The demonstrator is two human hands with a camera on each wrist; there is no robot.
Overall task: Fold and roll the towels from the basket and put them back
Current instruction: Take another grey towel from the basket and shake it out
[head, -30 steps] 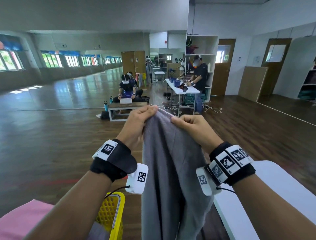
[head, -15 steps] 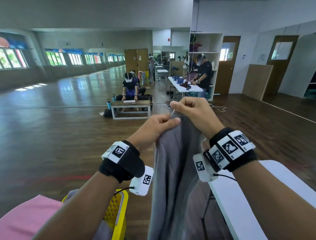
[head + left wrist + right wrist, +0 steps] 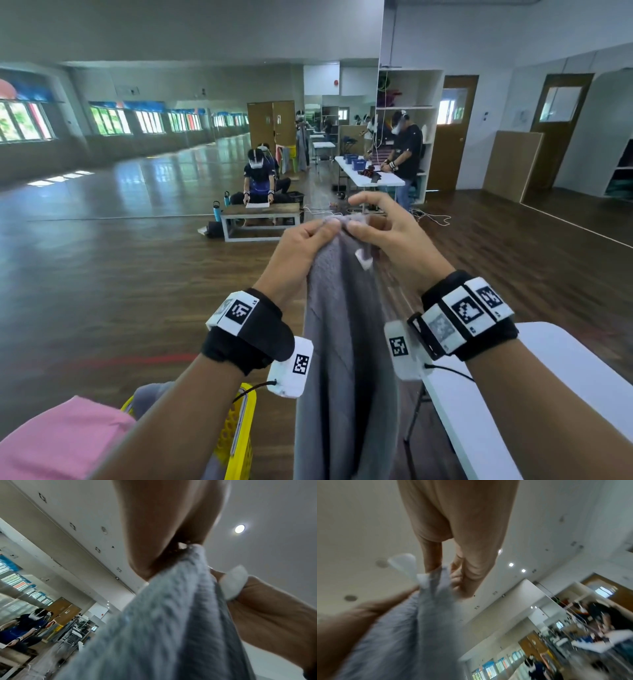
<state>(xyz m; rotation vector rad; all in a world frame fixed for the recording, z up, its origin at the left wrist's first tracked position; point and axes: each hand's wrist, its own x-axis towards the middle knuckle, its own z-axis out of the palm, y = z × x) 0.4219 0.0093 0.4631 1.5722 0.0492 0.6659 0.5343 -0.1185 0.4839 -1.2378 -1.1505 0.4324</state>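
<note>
A grey towel [image 3: 346, 359] hangs down from both hands at chest height, its lower part out of view. My left hand [image 3: 308, 240] grips its top edge in a closed fist. My right hand [image 3: 373, 226] pinches the same edge right beside it, thumb against the cloth, with the forefinger lifted above. A small white label [image 3: 363, 258] sticks out just below the right thumb. The wrist views show the towel [image 3: 171, 615] and the towel [image 3: 423, 615] bunched under the fingers. The yellow basket [image 3: 239, 431] stands at the lower left, with more grey cloth [image 3: 147, 394] in it.
A white table [image 3: 548, 394] reaches in from the lower right. Pink cloth [image 3: 58, 442] fills the lower left corner. Farther off on the wood floor a person sits at a low bench [image 3: 260, 214], and another stands at a white table [image 3: 366, 173].
The two hands have come level and close together on the towel's top edge; the right hand dropped from above the left, and its forefinger has lifted off the cloth.
</note>
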